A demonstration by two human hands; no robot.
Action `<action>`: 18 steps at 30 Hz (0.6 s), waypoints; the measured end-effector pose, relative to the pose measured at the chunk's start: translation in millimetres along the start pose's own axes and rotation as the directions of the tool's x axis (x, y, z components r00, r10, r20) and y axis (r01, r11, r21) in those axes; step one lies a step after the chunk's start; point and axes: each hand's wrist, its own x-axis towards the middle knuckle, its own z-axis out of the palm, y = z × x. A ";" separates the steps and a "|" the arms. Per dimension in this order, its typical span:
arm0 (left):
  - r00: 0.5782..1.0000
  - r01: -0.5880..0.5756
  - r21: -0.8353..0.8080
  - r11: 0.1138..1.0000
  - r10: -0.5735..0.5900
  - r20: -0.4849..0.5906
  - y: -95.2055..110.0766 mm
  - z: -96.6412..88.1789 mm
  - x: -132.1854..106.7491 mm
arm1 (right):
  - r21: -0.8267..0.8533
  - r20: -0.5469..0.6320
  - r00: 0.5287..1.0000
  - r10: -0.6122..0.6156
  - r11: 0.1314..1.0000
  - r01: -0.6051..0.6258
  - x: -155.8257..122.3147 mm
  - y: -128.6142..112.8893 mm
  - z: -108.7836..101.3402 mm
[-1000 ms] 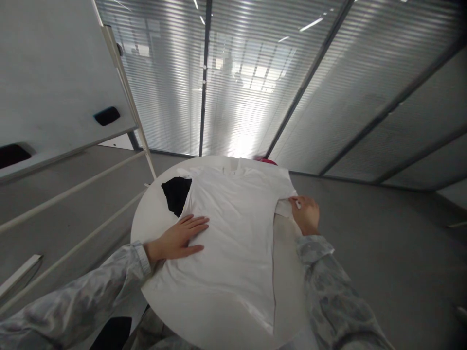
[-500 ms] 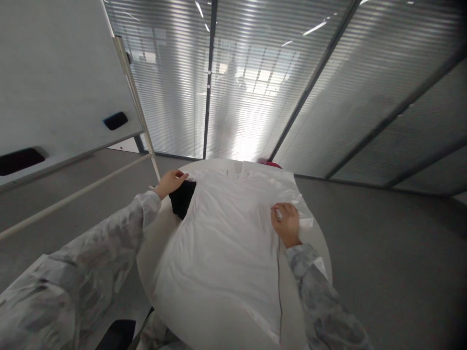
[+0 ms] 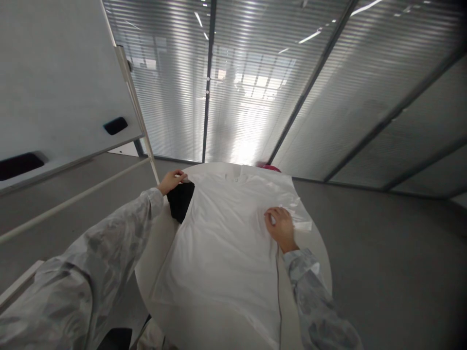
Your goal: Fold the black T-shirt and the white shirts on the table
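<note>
A white T-shirt [image 3: 226, 233] lies spread over a round white table, its collar at the far edge and its hem toward me. My left hand [image 3: 172, 181] pinches the end of the sleeve on the left side. On the right half of the chest, my right hand [image 3: 280, 227] is closed, thumb and fingertips together on the shirt's fabric. Light wrinkles run across the shirt's front. A black item [image 3: 180, 200] is partly covered by the left sleeve, so its kind cannot be told.
The table's rim [image 3: 324, 257] shows on the right. A whiteboard [image 3: 65, 68] on a pale stand is at the left. Behind the table stands a glass partition with blinds [image 3: 241, 112]. Something red [image 3: 270, 168] peeks out past the table's far edge.
My right hand has moved slightly left and toward me over the shirt. The left hand keeps its pinch on the sleeve, nearly still. The view has tilted up a little.
</note>
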 end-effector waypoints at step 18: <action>0.812 -0.584 0.320 0.746 0.534 0.236 22.3 -0.6 -52.2 | 0.048 0.031 1.000 -0.002 0.999 0.001 1.3 4.3 7.5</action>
